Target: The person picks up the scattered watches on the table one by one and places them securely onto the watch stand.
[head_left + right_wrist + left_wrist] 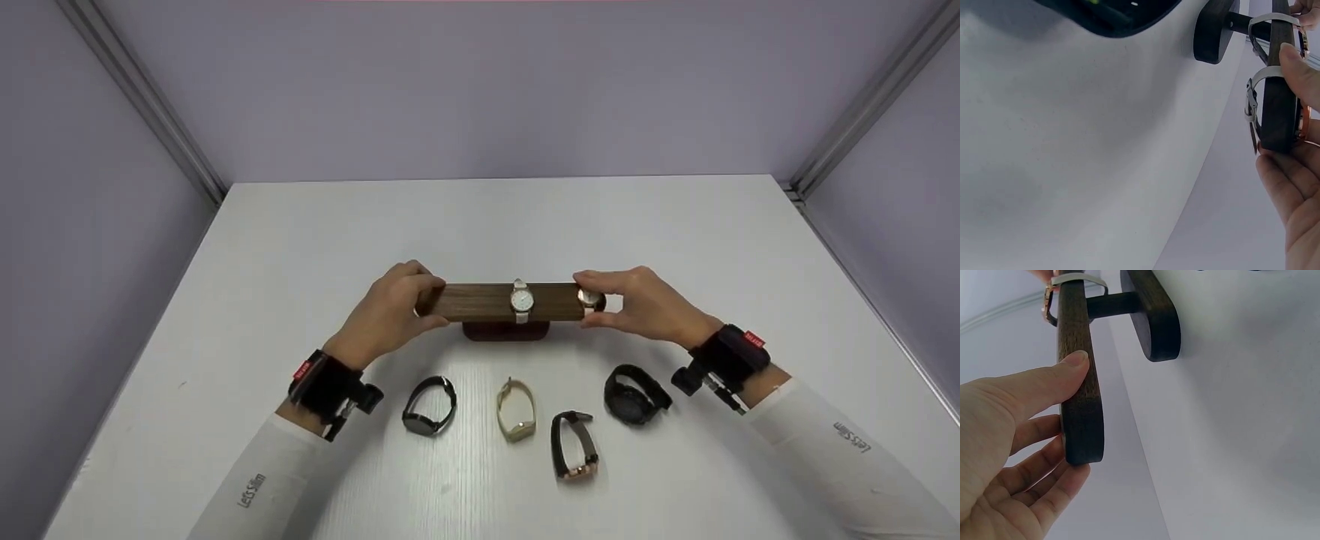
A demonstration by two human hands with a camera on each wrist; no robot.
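Head view: in the lower frame we see four loose watches (517, 411) lying on the white table (300, 247). Above them, at centre, the wooden watch stand (495, 301) carries a white-strapped watch (522, 300). Our left hand (390, 315) pinches its left end, thumb over fingers; our right hand (645, 304) pinches a rose-gold watch (590, 298) at the right end. The bar looks rigid and smooth, the stand top-heavy; we'd hold both bar ends.

The head view looks down on the table (300, 240); both wrist views look closely along the wooden stand (1079, 382), shared from opposite ends.
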